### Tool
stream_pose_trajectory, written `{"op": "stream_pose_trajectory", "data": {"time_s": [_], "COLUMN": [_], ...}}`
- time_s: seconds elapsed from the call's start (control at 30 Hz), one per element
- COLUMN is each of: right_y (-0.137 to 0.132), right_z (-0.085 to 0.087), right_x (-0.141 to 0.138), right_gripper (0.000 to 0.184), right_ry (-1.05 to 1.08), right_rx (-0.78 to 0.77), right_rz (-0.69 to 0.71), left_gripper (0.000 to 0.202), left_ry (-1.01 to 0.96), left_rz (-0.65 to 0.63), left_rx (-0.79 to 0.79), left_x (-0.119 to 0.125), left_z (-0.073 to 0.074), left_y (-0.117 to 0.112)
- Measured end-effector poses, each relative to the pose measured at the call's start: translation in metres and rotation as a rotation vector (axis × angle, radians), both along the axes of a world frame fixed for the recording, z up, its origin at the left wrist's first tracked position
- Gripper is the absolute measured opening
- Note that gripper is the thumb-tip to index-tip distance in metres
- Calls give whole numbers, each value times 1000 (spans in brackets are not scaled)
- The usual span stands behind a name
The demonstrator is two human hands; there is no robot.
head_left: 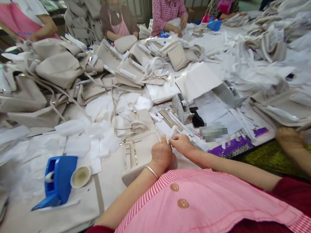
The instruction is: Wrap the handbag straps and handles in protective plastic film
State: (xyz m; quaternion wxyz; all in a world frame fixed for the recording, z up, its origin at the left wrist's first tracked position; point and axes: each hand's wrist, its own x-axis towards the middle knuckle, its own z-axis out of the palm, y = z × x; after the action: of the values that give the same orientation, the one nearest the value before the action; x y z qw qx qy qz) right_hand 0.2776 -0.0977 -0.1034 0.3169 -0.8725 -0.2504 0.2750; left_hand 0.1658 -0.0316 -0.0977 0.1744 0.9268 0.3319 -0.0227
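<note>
In front of my apron lies a beige handbag with gold zip and buckle trim. My left hand is closed at the bag's right side, thumb up, gripping it; the exact part held is hidden. Close beside it, my right hand pinches a small piece of white wrapping paper that rises between the two hands. A second beige bag with a thin strap lies just beyond the first.
A blue tape dispenser and a small round dish stand at left. Grey tape dispensers and paper strips lie ahead. Bags are heaped behind. Another person's hand is at right; several people stand across the table.
</note>
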Motion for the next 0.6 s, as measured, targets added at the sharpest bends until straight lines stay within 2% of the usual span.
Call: {"op": "stream_pose_trajectory", "data": {"time_s": [0.23,0.37,0.47,0.6], "right_y": [9,11,8,3], "right_z": [8,5,4,-1], "right_x": [1,4,1,-3], "right_gripper": [16,13,12,13], "right_ry": [29,67,136,249], "right_rx": [-6,13,49,92], "right_rz": [-45,-91,-99,-140], "left_gripper": [25,23,27,29], "left_ry": [-77,-79,-32,-20], "left_rz": [-83,-146,-154,-160], "left_rx": [146,180,160,41], "left_x": [1,4,4,4], "left_z": [-8,-10,-9,-8], "left_y": [5,12,16,19]}}
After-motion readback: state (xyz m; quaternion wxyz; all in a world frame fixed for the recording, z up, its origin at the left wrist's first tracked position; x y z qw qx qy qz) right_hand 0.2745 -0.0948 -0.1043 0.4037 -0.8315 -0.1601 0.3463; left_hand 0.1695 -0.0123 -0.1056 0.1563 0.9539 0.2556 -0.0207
